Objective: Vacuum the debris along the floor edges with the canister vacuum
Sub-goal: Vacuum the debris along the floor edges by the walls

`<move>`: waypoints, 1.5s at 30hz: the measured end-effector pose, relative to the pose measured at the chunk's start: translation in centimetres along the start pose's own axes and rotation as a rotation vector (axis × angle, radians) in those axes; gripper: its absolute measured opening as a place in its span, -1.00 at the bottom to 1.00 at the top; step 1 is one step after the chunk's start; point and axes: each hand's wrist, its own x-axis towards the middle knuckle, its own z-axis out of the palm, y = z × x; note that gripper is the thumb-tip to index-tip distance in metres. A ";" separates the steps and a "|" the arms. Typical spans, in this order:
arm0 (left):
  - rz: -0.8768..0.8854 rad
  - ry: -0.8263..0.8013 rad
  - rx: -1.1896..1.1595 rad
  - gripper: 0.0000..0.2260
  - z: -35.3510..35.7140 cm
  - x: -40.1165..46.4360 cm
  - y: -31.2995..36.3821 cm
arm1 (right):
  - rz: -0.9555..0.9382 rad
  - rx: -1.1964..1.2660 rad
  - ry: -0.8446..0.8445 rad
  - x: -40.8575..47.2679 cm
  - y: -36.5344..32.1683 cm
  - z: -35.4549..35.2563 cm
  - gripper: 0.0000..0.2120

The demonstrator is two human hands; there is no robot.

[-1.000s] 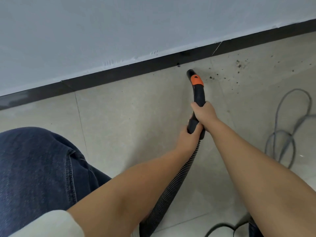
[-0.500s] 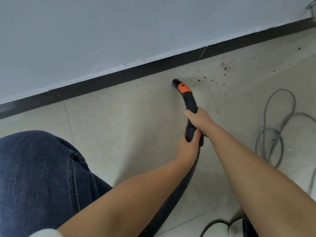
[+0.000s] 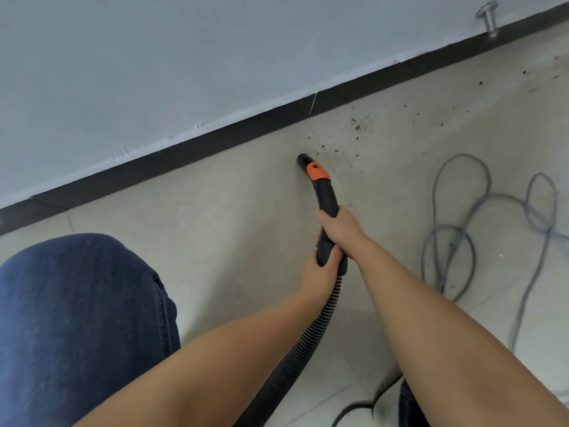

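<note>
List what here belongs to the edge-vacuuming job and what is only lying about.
Job: nozzle, hose, left hand and right hand both gripping the nozzle, debris, baseboard.
Lying about: grey cord, metal doorstop.

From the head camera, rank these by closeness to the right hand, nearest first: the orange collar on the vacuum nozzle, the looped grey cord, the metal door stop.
1. Orange collar on the black nozzle, just ahead of the right hand.
2. Looped grey cord, on the floor to the right.
3. Metal door stop, far right at the black baseboard.
</note>
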 end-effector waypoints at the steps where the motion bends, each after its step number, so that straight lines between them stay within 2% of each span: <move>1: -0.012 -0.011 0.014 -0.66 0.8 0.2 0.2 | 0.005 0.021 0.029 0.3 0.5 -0.9 -0.78; 5: -0.046 -0.057 0.078 -0.80 6.0 0.6 -0.5 | 0.043 0.089 0.121 1.3 3.7 -5.9 -0.78; 9: -0.023 -0.040 0.070 -0.64 11.7 1.6 -1.7 | 0.022 0.064 0.120 2.8 6.1 -10.8 -0.80; 14: -0.002 0.070 0.024 -0.51 17.1 2.7 -0.5 | -0.016 0.027 -0.021 5.4 5.9 -15.5 -0.84; 20: -0.019 0.235 0.000 -0.61 22.8 4.0 2.0 | -0.057 -0.064 -0.188 7.6 4.2 -20.1 -0.78; 23: -0.032 0.279 -0.066 -0.68 23.3 5.0 2.6 | -0.088 -0.132 -0.234 8.4 2.9 -20.4 -0.79; 27: -0.032 0.395 -0.193 -0.76 21.5 5.9 3.1 | -0.157 -0.253 -0.334 8.9 0.6 -17.3 -0.78; 34: 0.030 0.512 -0.269 -0.67 16.3 7.6 4.4 | -0.216 -0.305 -0.406 9.6 -2.9 -11.8 -0.72; 36: 0.038 0.495 -0.269 -0.64 15.8 8.2 4.7 | -0.219 -0.300 -0.370 10.0 -3.3 -11.6 -0.72; 40: 0.027 0.388 -0.201 -0.39 16.4 9.4 5.9 | -0.164 -0.194 -0.228 11.3 -3.3 -13.5 -0.73; 45: 0.008 0.194 -0.081 -0.41 19.2 10.5 7.8 | -0.081 -0.071 -0.064 13.2 -2.7 -18.2 -0.75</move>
